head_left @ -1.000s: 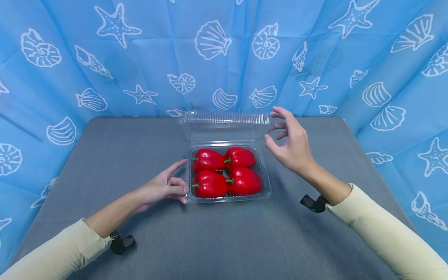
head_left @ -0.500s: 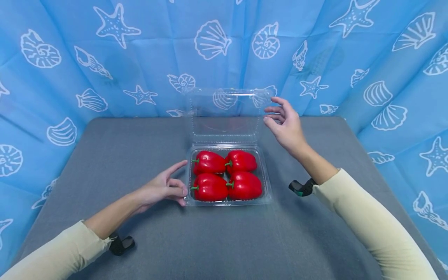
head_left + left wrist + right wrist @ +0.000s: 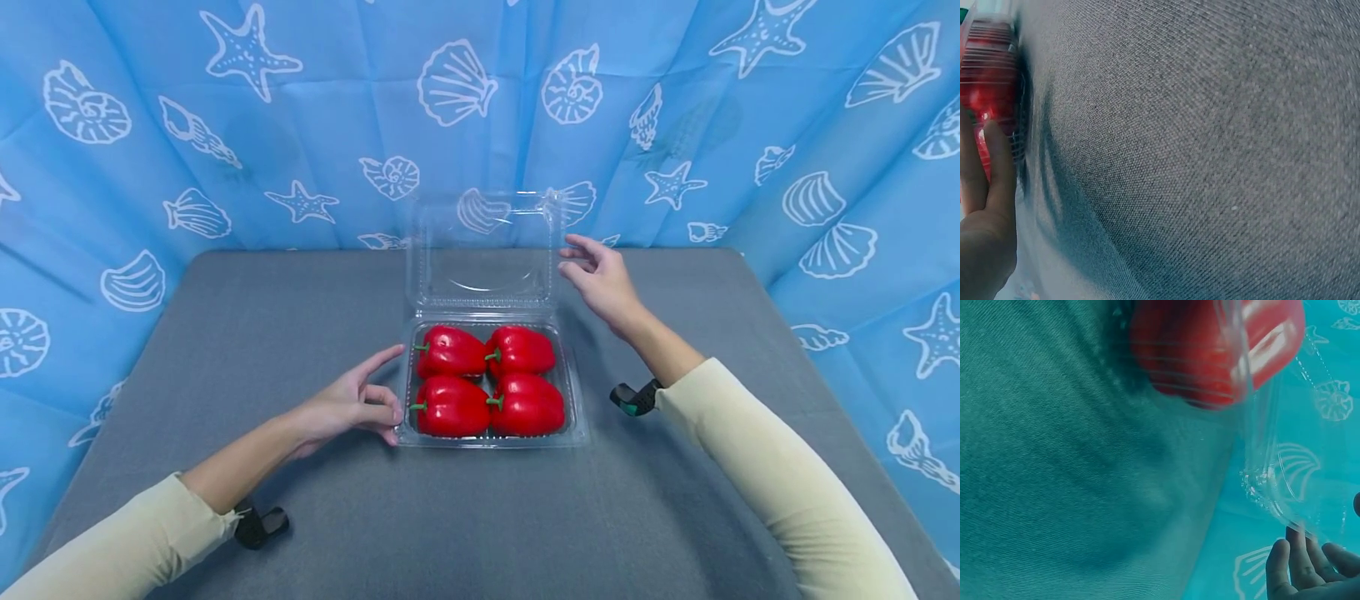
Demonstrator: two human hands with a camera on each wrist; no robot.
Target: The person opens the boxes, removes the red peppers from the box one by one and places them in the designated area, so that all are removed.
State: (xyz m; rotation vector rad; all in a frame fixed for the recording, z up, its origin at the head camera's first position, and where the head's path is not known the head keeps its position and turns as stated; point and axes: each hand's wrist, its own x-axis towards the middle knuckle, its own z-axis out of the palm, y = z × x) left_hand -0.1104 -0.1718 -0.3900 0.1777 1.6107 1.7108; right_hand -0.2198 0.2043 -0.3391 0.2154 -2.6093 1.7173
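A clear plastic clamshell box (image 3: pixel 495 442) stands on the table with several red bell peppers (image 3: pixel 452 407) in its base, their green stems pointing left. Its hinged lid (image 3: pixel 487 250) stands raised at the back. My left hand (image 3: pixel 348 404) touches the box's left side, the index finger stretched along it and the thumb by the front corner. In the left wrist view, straight fingers rest against the ridged wall. My right hand (image 3: pixel 602 279) is at the lid's right edge, fingers loosely bent. Its fingertips touch the lid's rim in the right wrist view.
A grey cloth covers the table (image 3: pixel 480 517). Behind it hangs a blue curtain (image 3: pixel 330 125) with white shell and starfish prints, close to the raised lid. Black wrist cameras (image 3: pixel 261 527) sit under both forearms.
The lid has swung up and back, away from me. My right hand has moved left and away with it. The box has shifted slightly toward me; my left hand has barely moved.
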